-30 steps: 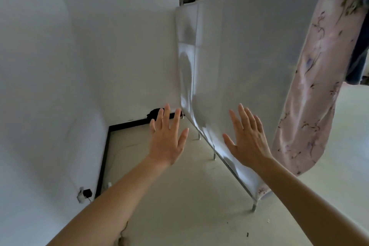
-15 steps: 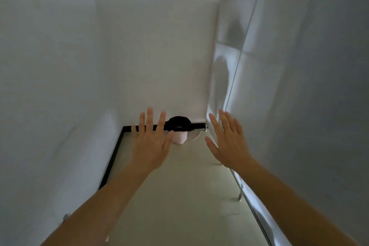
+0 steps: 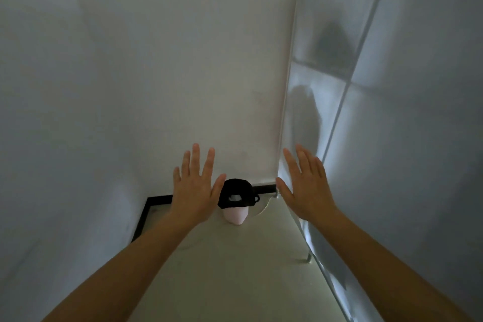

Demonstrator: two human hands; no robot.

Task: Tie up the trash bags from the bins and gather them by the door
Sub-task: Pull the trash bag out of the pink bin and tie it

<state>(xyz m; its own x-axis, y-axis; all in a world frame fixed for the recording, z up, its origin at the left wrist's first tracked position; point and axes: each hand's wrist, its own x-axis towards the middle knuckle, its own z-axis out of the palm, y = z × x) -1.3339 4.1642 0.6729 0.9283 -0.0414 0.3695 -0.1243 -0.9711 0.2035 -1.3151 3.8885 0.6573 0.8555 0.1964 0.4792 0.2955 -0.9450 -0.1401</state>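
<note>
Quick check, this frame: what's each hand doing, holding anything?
Left hand: open, fingers spread, holding nothing.
Right hand: open, fingers straight, holding nothing.

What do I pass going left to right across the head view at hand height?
left wall → left hand → black trash bag lining the pink bin → right hand → white sheet

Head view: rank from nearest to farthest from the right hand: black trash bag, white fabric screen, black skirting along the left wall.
1. white fabric screen, just right of the right hand.
2. black trash bag, centre.
3. black skirting, far left.
</note>
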